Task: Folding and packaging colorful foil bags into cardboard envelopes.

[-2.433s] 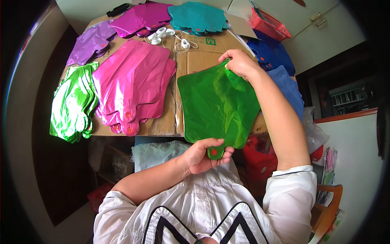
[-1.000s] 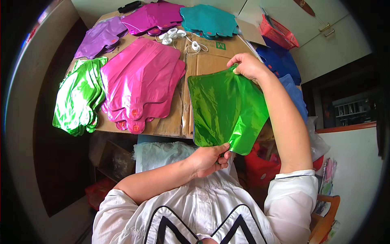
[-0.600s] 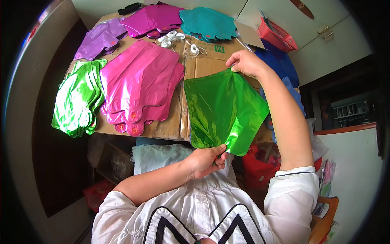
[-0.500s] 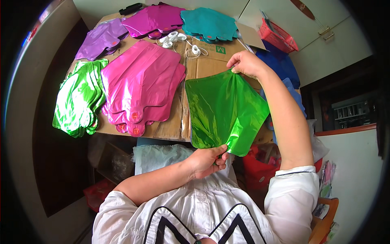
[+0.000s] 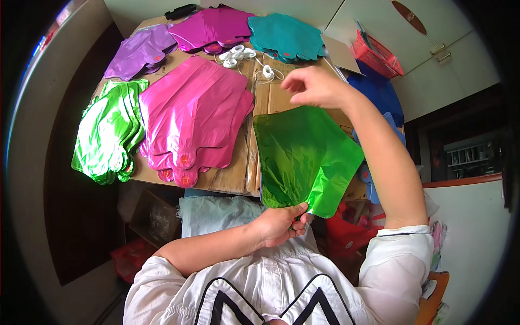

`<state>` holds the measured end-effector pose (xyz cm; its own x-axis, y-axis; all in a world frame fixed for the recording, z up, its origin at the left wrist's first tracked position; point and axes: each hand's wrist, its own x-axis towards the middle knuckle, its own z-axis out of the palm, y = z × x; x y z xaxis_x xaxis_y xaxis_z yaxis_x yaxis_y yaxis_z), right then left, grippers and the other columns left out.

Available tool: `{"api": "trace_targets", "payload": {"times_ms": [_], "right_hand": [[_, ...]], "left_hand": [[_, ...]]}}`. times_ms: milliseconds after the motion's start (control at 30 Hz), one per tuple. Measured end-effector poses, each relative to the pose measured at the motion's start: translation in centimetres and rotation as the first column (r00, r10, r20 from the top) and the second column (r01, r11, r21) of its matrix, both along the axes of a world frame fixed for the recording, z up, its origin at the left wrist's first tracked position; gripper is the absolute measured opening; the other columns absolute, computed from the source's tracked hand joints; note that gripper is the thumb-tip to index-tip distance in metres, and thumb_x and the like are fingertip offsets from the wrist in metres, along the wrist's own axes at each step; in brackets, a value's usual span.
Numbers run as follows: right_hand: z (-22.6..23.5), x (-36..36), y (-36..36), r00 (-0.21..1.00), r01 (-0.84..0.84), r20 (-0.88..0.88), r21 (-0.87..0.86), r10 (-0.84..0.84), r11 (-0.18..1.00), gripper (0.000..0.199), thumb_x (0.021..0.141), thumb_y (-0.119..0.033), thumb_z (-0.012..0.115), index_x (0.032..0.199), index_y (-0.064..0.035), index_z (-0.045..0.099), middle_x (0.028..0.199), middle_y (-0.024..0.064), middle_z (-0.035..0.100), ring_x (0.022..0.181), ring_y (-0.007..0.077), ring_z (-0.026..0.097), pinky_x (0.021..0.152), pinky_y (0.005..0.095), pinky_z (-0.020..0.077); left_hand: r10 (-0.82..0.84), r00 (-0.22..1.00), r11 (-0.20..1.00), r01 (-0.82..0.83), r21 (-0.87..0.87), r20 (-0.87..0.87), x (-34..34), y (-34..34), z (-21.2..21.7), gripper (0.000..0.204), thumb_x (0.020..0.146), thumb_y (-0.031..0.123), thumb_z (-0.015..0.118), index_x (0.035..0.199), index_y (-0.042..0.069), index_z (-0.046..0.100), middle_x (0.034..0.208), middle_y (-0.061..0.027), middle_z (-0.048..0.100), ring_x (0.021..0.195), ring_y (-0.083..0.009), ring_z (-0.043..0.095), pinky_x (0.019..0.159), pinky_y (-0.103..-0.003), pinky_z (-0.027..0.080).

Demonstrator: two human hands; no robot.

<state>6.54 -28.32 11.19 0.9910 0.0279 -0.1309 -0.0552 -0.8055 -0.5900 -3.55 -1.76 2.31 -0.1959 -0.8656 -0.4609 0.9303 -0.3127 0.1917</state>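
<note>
A flat green foil balloon spreads out in front of me, over the near edge of the cardboard. At its lower edge my left hand is closed, pinching the foil between thumb and fingers. Just above the balloon's top edge hovers my right hand. Its fingers are bent, with the thumb apart from them, and they hold nothing. Left of the green piece lies a stack of flat pink foil balloons with rounded tabs bearing red marks. Bright green ones are piled beyond, at the left edge.
Purple, magenta and teal foil stacks line the far side of the cardboard. White ribbon rolls lie among them. A red basket stands far right, near blue foil.
My right hand has let go of the balloon's upper corner and moved slightly left. The balloon's top has dropped a little, while my left hand keeps its pinch.
</note>
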Motion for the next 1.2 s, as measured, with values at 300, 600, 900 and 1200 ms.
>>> {"api": "trace_targets", "payload": {"times_ms": [300,600,900,1200], "right_hand": [[2.7,4.1,6.8,0.767,-0.382,-0.58,-0.066,0.276,0.922,0.055,0.064,-0.012,0.073,0.118,-0.0037,0.062,0.101,0.0127,0.065,0.093,0.0244,0.061,0.078,0.0359,0.0489],[2.8,3.4,8.9,0.852,-0.496,-0.357,-0.321,0.382,0.807,0.016,0.067,-0.003,0.062,0.082,-0.0033,0.068,0.078,0.0152,0.066,0.077,0.0308,0.064,0.068,0.0401,0.0492],[0.4,-3.3,5.6,0.738,-0.497,0.118,-0.571,0.665,0.653,0.003,0.073,-0.009,0.06,0.073,-0.0063,0.06,0.081,0.0072,0.064,0.085,0.0245,0.062,0.082,0.0391,0.0465],[-2.6,-9.5,2.5,0.623,-0.353,0.338,-0.684,0.706,0.639,0.011,0.074,-0.014,0.061,0.079,-0.0044,0.063,0.106,0.0114,0.066,0.101,0.0235,0.062,0.093,0.0388,0.0475]], "left_hand": [[-0.015,0.998,0.999,0.016,-0.028,0.055,0.1,-0.3,0.0,0.025,0.103,0.026,0.044,0.082,0.013,0.047,0.074,0.0035,0.047,0.064,-0.0094,0.036,0.073,-0.027,0.041],[-0.007,0.969,0.995,-0.018,-0.099,-0.249,0.7,-0.6,-1.2,0.026,0.103,0.023,0.042,0.082,0.009,0.048,0.071,0.003,0.042,0.061,-0.0094,0.036,0.072,-0.028,0.042],[0.039,0.966,0.999,-0.046,-0.02,-0.257,0.5,-0.8,-1.0,0.027,0.103,0.023,0.043,0.08,0.01,0.047,0.071,0.0029,0.042,0.059,-0.0085,0.036,0.07,-0.028,0.041],[0.015,0.98,1.0,-0.02,-0.019,-0.197,0.5,-0.9,-0.9,0.031,0.103,0.025,0.044,0.076,0.01,0.048,0.065,0.0029,0.038,0.06,-0.0097,0.034,0.069,-0.028,0.039]]}}
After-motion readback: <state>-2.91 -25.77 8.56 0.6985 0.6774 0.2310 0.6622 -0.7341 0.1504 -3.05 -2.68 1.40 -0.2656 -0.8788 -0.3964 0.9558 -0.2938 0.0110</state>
